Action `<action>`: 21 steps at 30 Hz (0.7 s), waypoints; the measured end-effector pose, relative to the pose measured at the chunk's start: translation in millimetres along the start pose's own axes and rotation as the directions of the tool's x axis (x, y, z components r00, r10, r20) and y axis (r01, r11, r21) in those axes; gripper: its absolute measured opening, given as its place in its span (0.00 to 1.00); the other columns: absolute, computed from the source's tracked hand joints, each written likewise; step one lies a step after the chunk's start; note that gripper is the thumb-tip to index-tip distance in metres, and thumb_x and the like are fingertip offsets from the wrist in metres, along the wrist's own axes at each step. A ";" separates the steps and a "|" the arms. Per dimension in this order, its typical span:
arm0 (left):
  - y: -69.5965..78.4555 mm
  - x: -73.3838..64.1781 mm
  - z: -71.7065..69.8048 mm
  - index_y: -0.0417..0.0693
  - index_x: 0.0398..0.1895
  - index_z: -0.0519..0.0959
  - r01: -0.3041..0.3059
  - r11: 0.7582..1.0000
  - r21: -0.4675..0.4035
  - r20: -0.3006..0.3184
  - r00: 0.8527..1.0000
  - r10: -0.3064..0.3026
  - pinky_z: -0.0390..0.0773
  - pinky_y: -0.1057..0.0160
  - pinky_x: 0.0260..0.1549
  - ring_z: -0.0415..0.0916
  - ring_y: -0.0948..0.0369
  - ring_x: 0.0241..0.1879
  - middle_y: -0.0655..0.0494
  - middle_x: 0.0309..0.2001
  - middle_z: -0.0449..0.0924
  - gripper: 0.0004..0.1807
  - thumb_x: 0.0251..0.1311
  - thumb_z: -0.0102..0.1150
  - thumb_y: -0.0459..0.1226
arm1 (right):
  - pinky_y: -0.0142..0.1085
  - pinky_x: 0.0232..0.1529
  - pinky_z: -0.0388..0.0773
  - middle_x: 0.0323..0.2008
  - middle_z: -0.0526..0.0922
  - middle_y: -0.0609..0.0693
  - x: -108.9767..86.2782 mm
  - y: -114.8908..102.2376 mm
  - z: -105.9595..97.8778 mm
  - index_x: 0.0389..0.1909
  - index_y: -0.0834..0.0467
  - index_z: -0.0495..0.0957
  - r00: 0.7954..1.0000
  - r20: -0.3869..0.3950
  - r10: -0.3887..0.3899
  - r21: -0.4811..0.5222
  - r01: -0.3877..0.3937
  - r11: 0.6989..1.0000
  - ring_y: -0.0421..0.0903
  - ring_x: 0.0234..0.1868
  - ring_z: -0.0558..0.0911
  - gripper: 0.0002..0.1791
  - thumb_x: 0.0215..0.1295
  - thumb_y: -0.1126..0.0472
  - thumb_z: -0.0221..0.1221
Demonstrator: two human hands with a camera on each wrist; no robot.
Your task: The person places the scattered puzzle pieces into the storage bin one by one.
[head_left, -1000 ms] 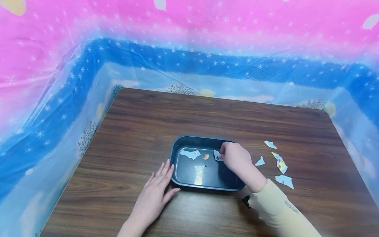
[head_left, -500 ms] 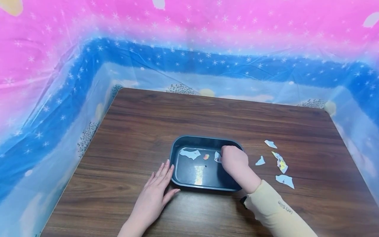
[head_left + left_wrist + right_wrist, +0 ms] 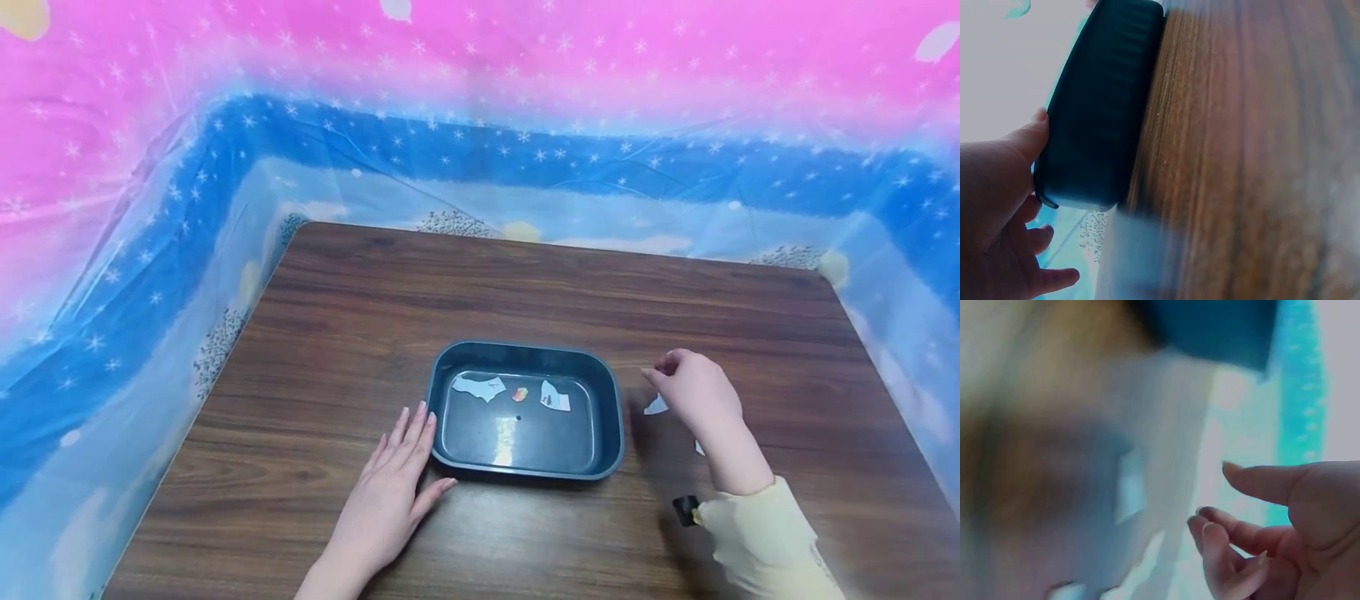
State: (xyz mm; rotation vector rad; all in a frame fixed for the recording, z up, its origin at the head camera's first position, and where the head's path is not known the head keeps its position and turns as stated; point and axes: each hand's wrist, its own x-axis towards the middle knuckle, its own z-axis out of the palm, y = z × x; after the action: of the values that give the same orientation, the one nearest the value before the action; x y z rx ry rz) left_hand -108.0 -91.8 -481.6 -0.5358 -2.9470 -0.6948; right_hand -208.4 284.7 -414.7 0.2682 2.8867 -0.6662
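A dark blue-grey plastic tray [image 3: 558, 450] sits on the table, with three torn paper scraps lying in it: a long white one [image 3: 478, 387], a tiny orange-yellow one [image 3: 520, 394] and a white one with printing [image 3: 556, 397]. Fingers spread, my left hand [image 3: 390, 492] rests against the tray's left side; its thumb and fingers are at the rim in the left wrist view. My right hand [image 3: 697, 396] hovers over scraps right of the tray, thumb apart from loosely bent fingers, holding nothing. A small white scrap [image 3: 656, 406] shows below its fingertips.
The edge of another scrap [image 3: 700, 447] shows beside the right wrist; other scraps there are hidden by the hand. A black device [image 3: 686, 510] hangs at the right sleeve. The wood-grain table [image 3: 360, 333] is enclosed by a pink and blue printed curtain [image 3: 480, 150].
My right hand let go of the printed scrap inside the tray and moved right, out over the scraps on the table. My left hand stayed against the tray.
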 end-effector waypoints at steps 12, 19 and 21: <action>3.4 0.2 -1.8 0.41 0.75 0.66 0.010 1.000 0.028 -0.048 0.999 -0.008 0.61 0.40 0.71 0.53 0.51 0.78 0.49 0.78 0.57 0.36 0.72 0.58 0.51 | 0.40 0.23 0.68 0.18 0.68 0.48 18.6 42.7 27.2 0.14 0.53 0.68 0.969 0.153 0.195 -0.136 -0.175 0.975 0.48 0.24 0.72 0.28 0.63 0.40 0.64; 5.8 0.9 -1.7 0.41 0.74 0.68 0.023 0.999 0.039 -0.067 0.998 -0.021 0.61 0.38 0.70 0.55 0.50 0.77 0.49 0.77 0.59 0.34 0.72 0.58 0.50 | 0.37 0.24 0.64 0.17 0.64 0.44 20.5 42.9 27.7 0.14 0.52 0.68 0.977 0.181 0.111 -0.039 -0.105 0.994 0.45 0.24 0.68 0.23 0.67 0.51 0.64; 6.5 1.0 -1.4 0.41 0.74 0.68 0.026 0.999 0.042 -0.071 0.997 -0.023 0.61 0.38 0.70 0.55 0.50 0.77 0.50 0.77 0.59 0.34 0.72 0.58 0.50 | 0.40 0.28 0.69 0.21 0.72 0.47 20.6 43.5 27.8 0.20 0.55 0.74 0.978 0.176 0.112 -0.025 -0.109 0.994 0.48 0.28 0.72 0.18 0.66 0.51 0.65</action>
State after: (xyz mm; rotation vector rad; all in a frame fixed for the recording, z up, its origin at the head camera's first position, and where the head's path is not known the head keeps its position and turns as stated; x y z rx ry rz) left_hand -106.7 -86.6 -477.4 -0.4634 -2.9005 -0.6372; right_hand -215.9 313.6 -461.7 0.3463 2.6842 -0.6148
